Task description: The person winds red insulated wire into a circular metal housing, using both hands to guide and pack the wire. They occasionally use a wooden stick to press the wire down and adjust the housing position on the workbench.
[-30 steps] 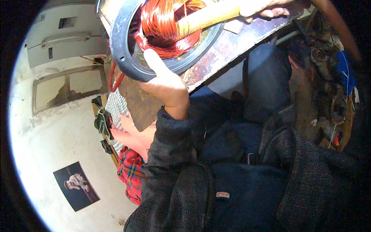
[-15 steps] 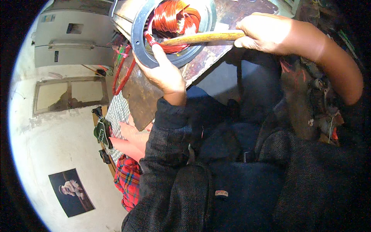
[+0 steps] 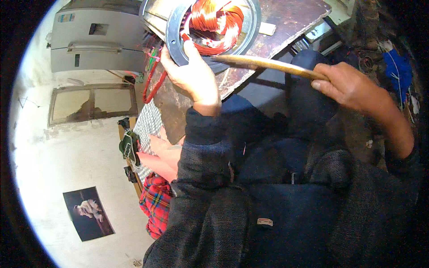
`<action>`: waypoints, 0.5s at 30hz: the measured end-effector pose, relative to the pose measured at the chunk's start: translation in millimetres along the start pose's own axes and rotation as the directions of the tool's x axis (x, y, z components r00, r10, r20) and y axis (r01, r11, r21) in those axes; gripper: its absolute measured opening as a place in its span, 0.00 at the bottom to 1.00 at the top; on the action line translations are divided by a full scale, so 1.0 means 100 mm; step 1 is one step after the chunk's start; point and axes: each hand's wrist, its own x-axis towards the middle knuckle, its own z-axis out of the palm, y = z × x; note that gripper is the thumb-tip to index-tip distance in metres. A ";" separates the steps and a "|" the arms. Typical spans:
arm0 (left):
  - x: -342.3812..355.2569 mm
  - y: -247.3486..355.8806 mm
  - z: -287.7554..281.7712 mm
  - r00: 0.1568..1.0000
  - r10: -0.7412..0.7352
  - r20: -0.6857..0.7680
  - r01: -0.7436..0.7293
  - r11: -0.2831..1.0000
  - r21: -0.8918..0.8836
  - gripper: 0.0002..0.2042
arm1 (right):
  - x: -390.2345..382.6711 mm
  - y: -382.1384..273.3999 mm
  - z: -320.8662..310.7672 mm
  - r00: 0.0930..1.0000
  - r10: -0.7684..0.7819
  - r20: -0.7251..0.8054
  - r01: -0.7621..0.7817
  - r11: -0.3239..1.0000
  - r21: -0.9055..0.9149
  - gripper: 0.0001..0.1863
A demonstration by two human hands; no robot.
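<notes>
A round grey metal motor housing [image 3: 175, 42] lies tilted at the top of the view. Thick bundles of shiny copper-orange wire [image 3: 206, 17] fill its opening, with paler bits among the lower loops. My left hand [image 3: 196, 80] grips the near left rim, thumb up by the wire and fingers round the outside. To the right, my right hand [image 3: 346, 85] is closed round one end of a curved yellowish wooden stick [image 3: 272, 64]. The stick's darker, narrow end crosses the housing's near rim, below the coils; whether it touches the rim I cannot tell.
The housing rests on a worn dark tabletop [image 3: 290, 22] with a small pale block [image 3: 267, 29] on it. A red cord loop [image 3: 152, 85] hangs off its left side. Pink sheets [image 3: 163, 156] and plaid cloth [image 3: 156, 203] lie left of my sleeve. Blue material [image 3: 397, 71] is far right.
My right hand has moved right and down, drawing the stick's tip out of the housing to its near rim. My left hand still grips the rim. The whole view has shifted slightly.
</notes>
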 end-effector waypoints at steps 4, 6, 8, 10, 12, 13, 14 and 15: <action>-0.02 -0.02 0.06 0.995 -0.098 -0.034 0.090 0.978 -0.187 0.20 | 0.16 -0.01 0.32 0.996 -0.047 -0.080 0.045 0.999 -0.030 0.13; -0.01 -0.02 0.08 0.994 -0.098 -0.038 0.089 0.976 -0.201 0.21 | 0.24 -0.07 0.43 0.983 -0.088 -0.162 0.079 0.995 -0.062 0.12; 0.00 -0.01 0.08 0.993 -0.112 -0.025 0.104 0.972 -0.211 0.22 | 0.32 -0.13 0.49 0.975 -0.102 -0.197 0.090 0.994 -0.066 0.11; 0.00 0.01 0.07 0.994 -0.105 -0.027 0.097 0.975 -0.202 0.22 | 0.43 -0.14 0.45 0.990 -0.030 -0.139 0.005 0.984 -0.181 0.10; -0.02 0.02 0.07 0.994 -0.109 -0.033 0.101 0.977 -0.190 0.22 | 0.58 -0.11 0.35 0.989 -0.042 -0.139 -0.011 0.931 -0.364 0.10; -0.02 0.03 0.07 0.992 -0.119 -0.031 0.111 0.975 -0.192 0.22 | 0.63 -0.07 0.27 0.995 -0.004 -0.098 -0.031 0.935 -0.353 0.11; -0.03 0.03 0.07 0.990 -0.142 -0.024 0.134 0.968 -0.214 0.23 | 0.65 -0.06 0.23 0.989 -0.088 -0.121 0.039 0.931 -0.363 0.11; -0.03 0.03 0.07 0.989 -0.144 -0.014 0.136 0.960 -0.246 0.23 | 0.65 -0.04 0.19 0.975 -0.174 -0.142 0.109 0.919 -0.378 0.11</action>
